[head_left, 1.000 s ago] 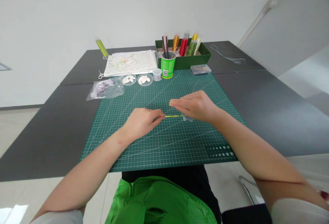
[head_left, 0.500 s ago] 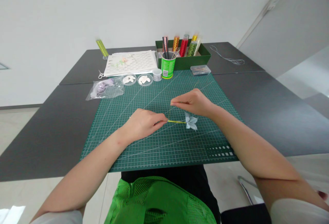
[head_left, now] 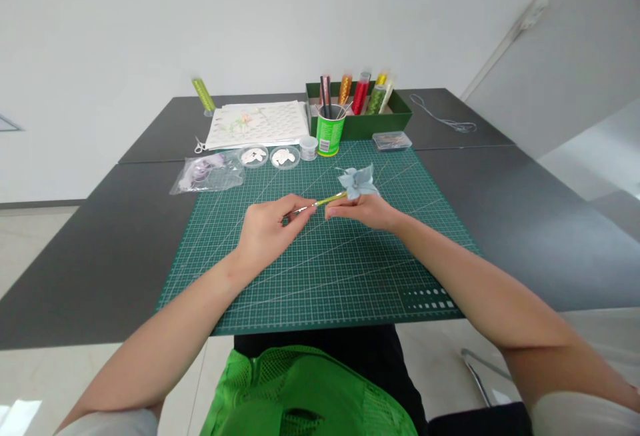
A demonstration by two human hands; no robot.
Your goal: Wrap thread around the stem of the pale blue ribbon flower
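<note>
My left hand (head_left: 273, 226) pinches the thin stem (head_left: 330, 200) of a pale blue fabric flower (head_left: 357, 183), which is held above the green cutting mat (head_left: 300, 283). Yellow-green wrapping covers the stem near the flower, and its bare silvery end runs back under my left fingers. Just right of the stem, my right hand (head_left: 365, 211) is closed, thumb against fingers, with the flower head in front of its knuckles. A faint thread (head_left: 382, 168) shows behind this hand; the part between the fingertips is too fine to see clearly.
Behind the mat stand a green can (head_left: 330, 133) of tools, a green box (head_left: 400, 119) of thread spools and a clear case (head_left: 392, 141). Two dishes of white pieces (head_left: 285, 157), a small jar (head_left: 309, 148), a plastic bag (head_left: 207, 173), scissors (head_left: 200, 146) and white sheets (head_left: 257, 126) lie leftward.
The flower and stem have risen off the low position over the mat and tilted upward. My left hand has turned and moved up; my right hand has come down beside the stem, behind the flower.
</note>
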